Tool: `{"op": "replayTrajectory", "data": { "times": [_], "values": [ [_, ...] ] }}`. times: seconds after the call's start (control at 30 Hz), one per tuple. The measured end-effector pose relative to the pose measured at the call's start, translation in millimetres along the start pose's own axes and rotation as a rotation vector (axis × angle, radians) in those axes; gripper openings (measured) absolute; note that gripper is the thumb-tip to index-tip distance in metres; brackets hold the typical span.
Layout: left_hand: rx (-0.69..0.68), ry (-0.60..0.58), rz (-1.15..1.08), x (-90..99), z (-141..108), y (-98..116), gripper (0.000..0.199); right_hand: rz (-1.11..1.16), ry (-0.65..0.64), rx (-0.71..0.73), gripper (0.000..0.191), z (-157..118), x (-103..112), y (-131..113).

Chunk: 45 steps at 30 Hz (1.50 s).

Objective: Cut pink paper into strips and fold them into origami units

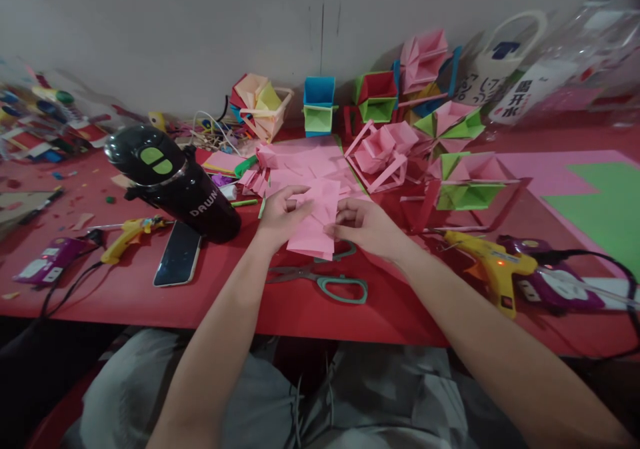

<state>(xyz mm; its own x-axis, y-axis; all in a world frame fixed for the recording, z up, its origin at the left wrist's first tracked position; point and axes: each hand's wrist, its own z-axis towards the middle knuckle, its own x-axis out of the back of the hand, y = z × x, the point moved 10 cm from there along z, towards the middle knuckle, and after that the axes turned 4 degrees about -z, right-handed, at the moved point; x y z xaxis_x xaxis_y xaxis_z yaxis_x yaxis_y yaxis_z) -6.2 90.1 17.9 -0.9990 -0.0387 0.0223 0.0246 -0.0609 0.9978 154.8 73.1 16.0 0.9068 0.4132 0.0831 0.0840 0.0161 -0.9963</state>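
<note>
A folded piece of pink paper (320,219) is held upright between my two hands, above the red table. My left hand (284,214) pinches its left side, with the thumb across the front. On the right side, the curled fingers of my right hand (364,224) grip the lower edge. Scissors with grey-green handles (343,289) lie just below the paper, their blades pointing left. More pink sheets (310,159) are spread behind my hands.
A black bottle (195,199) and a phone (179,254) are to the left. Yellow glue guns lie at left (131,234) and right (493,262), with cords. Folded paper baskets (377,149) stand behind and to the right. Green paper (600,209) lies at far right.
</note>
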Motion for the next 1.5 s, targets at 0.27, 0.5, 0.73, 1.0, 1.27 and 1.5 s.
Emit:
{"op": "replayTrajectory", "data": {
  "times": [0.27,0.5,0.73,1.0,1.27,1.5],
  "values": [
    [-0.072,0.072,-0.045,7.7,0.8,8.7,0.032,-0.005,-0.009,-0.015,0.041,-0.2,-0.8,1.2],
    [-0.092,0.091,-0.089,12.7,3.4,8.3,0.032,0.012,-0.021,-0.007,0.041,-0.4,-2.0,2.5],
    [-0.138,0.144,-0.059,21.3,5.7,11.0,0.032,-0.001,0.003,-0.009,0.042,-0.6,0.5,0.5],
    [0.056,-0.132,-0.104,-13.1,-3.6,-5.2,0.075,0.002,0.014,-0.027,0.036,-0.2,2.3,3.2],
    [-0.063,0.017,-0.043,1.5,0.3,4.0,0.035,-0.009,-0.008,-0.013,0.031,0.4,-0.8,0.4],
    [-0.066,0.033,-0.093,2.9,2.2,2.3,0.035,-0.011,-0.023,-0.009,0.031,-1.3,-1.4,-1.6]
  ]
}}
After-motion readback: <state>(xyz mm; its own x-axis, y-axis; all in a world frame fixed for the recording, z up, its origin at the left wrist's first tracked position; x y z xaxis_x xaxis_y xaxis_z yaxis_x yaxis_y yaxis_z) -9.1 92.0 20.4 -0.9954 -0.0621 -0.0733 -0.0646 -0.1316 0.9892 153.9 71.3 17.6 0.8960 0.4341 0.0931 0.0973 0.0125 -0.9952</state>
